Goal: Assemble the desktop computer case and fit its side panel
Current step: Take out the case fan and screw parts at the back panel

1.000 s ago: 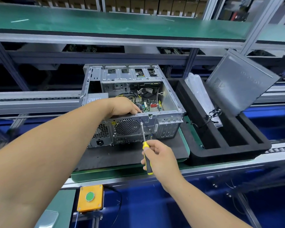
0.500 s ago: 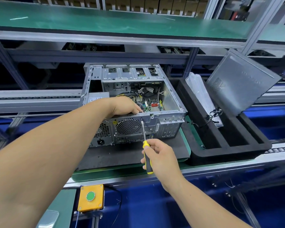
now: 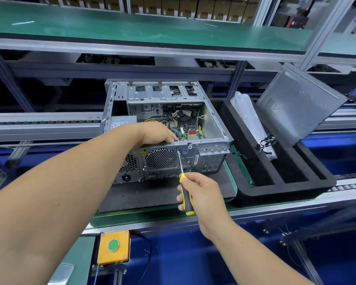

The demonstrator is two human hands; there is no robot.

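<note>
A green-edged conveyor pallet (image 3: 169,218) is sitting on the aluminium-framed assembly line (image 3: 275,206), and a dark grey mat (image 3: 144,197) is covering its top. An open silver metal desktop computer case (image 3: 212,128) is lying on its side on this mat, rear panel facing the viewer. Just to the right, a black foam tray with long compartments (image 3: 286,194) is resting on the line, touching the pallet's edge. A grey metal side panel (image 3: 300,103) is leaning tilted in the tray's far compartment, beside a clear plastic bag (image 3: 247,112). A yellow box with a green push button (image 3: 113,247) is hanging below the line's front rail.
</note>
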